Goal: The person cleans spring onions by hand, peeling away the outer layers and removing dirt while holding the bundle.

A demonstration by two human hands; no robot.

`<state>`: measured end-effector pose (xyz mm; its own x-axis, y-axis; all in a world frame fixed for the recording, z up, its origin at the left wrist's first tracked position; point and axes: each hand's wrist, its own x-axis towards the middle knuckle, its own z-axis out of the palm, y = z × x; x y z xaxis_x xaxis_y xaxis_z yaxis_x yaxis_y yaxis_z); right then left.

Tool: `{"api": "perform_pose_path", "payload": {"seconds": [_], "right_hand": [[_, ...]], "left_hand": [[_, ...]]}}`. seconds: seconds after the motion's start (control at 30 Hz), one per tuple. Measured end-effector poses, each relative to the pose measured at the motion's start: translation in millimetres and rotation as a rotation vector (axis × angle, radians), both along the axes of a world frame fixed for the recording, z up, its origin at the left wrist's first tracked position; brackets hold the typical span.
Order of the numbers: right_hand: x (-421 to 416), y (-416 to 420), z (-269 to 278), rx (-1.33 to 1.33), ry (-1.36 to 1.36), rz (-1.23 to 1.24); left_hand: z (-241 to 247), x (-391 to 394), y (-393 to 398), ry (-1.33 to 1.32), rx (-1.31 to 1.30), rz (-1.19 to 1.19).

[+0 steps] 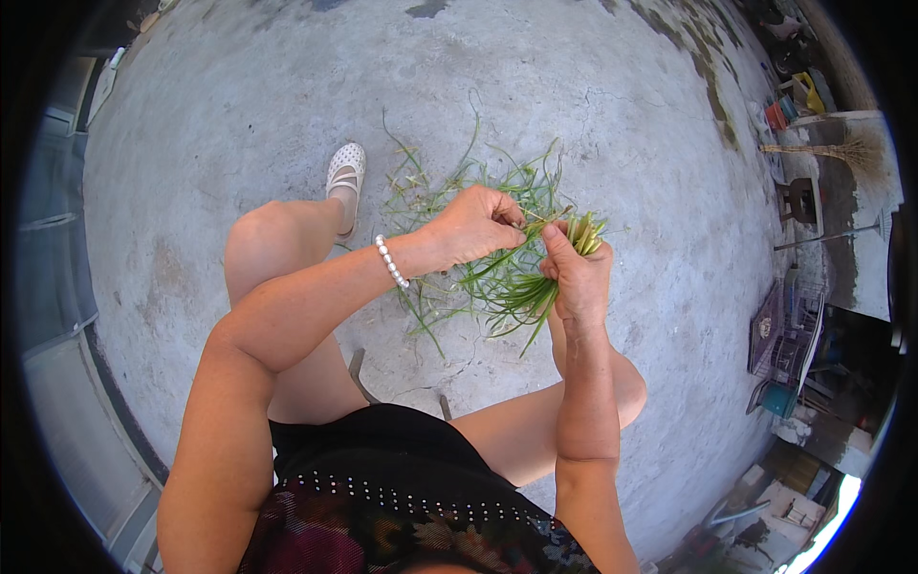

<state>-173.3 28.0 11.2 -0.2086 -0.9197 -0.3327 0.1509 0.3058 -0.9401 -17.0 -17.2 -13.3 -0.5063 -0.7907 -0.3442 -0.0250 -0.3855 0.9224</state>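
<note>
My right hand [582, 280] is closed around a bunch of green chives [520, 298]. Its pale stem ends [589, 233] stick out above the thumb, and the leaves hang down to the left. Just left of the stem ends, my left hand [470, 229] pinches thin strands [529, 228] between thumb and fingertips; whether these are still joined to the bunch I cannot tell. A white bead bracelet [391, 262] circles the left wrist. Beneath both hands, loose green leaves and yellowish scraps [423, 190] lie scattered on the concrete floor [272, 122].
My white perforated shoe [348, 161] rests left of the scraps. Along the right side are a straw broom [832, 151], a wire cage [800, 330] and a teal container [778, 400]. Framed panels [57, 179] line the left edge. Dark stool legs [358, 377] show between my thighs.
</note>
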Motion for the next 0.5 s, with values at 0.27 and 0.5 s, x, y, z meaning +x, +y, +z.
{"api": "perform_pose_path", "payload": {"seconds": [0.27,0.5], "right_hand": [[-1,1,-4,-0.055,0.095,0.092],[-11,-4,-4,-0.110,0.220,-0.097]], "left_hand": [[-1,3,1,0.017,-0.006,-0.001],[0,2,-2,0.071,0.065,-0.062]]}}
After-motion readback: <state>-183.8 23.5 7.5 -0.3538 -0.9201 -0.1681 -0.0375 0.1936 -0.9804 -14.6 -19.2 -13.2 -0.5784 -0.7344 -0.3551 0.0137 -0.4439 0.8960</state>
